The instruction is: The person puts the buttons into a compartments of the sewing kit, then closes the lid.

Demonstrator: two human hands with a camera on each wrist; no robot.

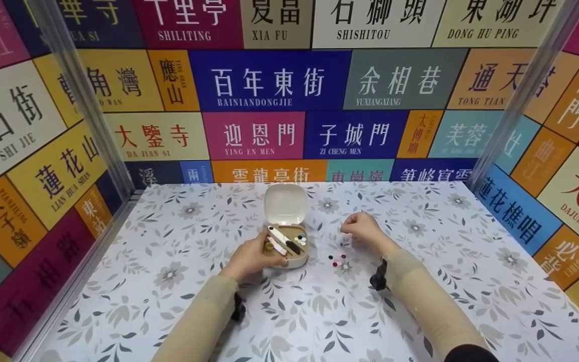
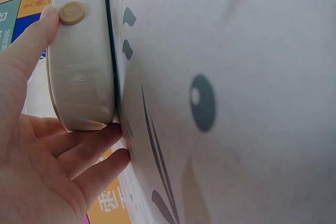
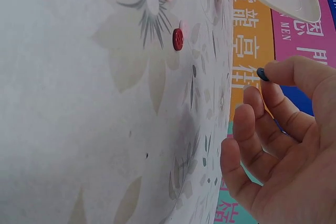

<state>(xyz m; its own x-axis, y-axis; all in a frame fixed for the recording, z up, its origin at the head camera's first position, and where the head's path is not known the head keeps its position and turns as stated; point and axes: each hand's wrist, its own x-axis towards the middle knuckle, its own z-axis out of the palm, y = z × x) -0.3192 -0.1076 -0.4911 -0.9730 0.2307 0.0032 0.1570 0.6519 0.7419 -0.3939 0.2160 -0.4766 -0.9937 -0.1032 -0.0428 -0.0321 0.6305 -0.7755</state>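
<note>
My left hand (image 1: 252,257) grips the left side of a small cream sewing box (image 1: 297,262), which stands on the table with its lid open. In the left wrist view, the thumb lies by the round tan clasp (image 2: 71,13) while the other fingers reach around the end. Inside are a white-handled tool with a black part (image 1: 292,246) and several small buttons (image 1: 301,239). To the right of the box, above the tabletop, my right hand (image 1: 367,231) pinches a dark blue button (image 3: 262,74) between thumb and forefinger.
Loose red, pink and dark buttons (image 1: 338,261) lie on the floral tablecloth (image 1: 370,322), between the box and my right forearm. The raised lid (image 1: 285,203) leans back behind the box. Panels with printed place names (image 1: 269,80) enclose the table's back and sides.
</note>
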